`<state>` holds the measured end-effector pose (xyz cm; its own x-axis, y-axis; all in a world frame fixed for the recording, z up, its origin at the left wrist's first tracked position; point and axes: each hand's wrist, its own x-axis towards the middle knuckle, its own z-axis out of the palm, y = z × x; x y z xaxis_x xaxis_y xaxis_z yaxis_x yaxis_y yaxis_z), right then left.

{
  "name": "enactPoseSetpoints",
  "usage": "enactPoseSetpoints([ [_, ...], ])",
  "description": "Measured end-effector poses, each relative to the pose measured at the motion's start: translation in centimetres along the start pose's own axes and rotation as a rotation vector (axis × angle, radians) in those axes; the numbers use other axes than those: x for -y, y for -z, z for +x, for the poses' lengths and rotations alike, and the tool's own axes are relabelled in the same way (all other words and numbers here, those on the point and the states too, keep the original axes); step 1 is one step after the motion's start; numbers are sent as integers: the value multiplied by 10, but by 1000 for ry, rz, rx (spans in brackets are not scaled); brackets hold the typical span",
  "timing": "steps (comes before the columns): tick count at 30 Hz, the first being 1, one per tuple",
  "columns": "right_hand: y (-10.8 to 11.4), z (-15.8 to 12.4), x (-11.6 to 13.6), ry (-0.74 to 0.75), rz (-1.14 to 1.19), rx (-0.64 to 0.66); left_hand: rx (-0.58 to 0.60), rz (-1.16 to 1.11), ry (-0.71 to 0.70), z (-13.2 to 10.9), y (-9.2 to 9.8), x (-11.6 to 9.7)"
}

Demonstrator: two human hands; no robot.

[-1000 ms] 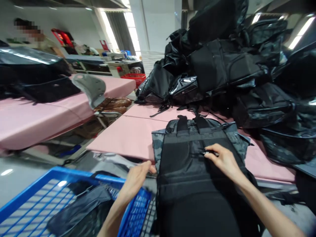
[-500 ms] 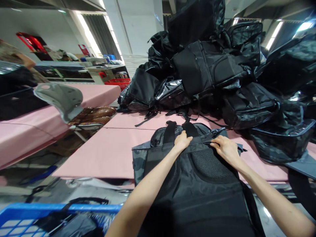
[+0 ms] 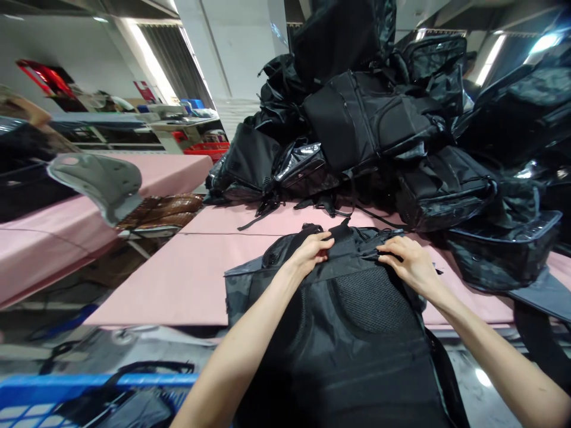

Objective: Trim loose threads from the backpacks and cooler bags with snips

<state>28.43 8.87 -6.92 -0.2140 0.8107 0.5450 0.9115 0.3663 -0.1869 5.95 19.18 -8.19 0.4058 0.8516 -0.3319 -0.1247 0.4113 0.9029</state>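
Here the black backpack (image 3: pixel 352 333) lies with its back panel up, its top end on the pink desk (image 3: pixel 200 279) and its lower part hanging over the near edge toward the person. The left hand (image 3: pixel 310 252) is closed on the strap base at the top edge of the backpack, with fingers curled over the fabric. The right hand (image 3: pixel 408 264) lies just beside it on the same top edge, its fingers bent and pinching what seems to be the zipper area; the exact thing between the fingertips I cannot tell.

What can go wrong, in my judgement: much of the backpack is off the desk, so if both hands loosen together it can slide down toward the blue crate (image 3: pixel 89 398) below. The pile of black bags (image 3: pixel 379 119) stands high, close behind the hands, and loose straps from it reach onto the desk near the backpack; a strong pull can catch one strap and bring a bag down. Also the fabric can get caught in the zipper if the right hand pulls at an angle.

About writing: no brand, label or text can be read on the backpack or on the pile. The red signs far at the left are too blurred to read.
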Motion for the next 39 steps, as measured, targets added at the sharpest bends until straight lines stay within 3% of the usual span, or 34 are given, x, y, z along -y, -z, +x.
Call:
enactPoseSetpoints([
  [6,-7,8,2,83,16,-26,21,-17,-4,4,2,4],
  [10,-7,5,-2,30,116,-49,12,-26,-4,5,3,4],
  [17,-9,6,0,72,16,-9,19,-29,-2,5,3,5],
  [22,-8,9,0,13,159,-24,7,-49,24,0,-1,1],
  [28,-12,9,5,74,51,11,13,15,2,-4,-5,-3],
  [31,-14,12,8,16,111,13,32,235,-150,-8,15,-14],
  [33,-16,14,12,-27,147,11,-85,548,-351,-15,43,-23],
  [35,-20,18,20,-16,143,39,-272,921,-474,-24,77,-26],
  [36,-23,21,26,9,130,64,-327,1090,-449,-29,95,-24],
  [39,-42,32,48,98,72,143,-315,1396,-260,-44,136,-7],
])
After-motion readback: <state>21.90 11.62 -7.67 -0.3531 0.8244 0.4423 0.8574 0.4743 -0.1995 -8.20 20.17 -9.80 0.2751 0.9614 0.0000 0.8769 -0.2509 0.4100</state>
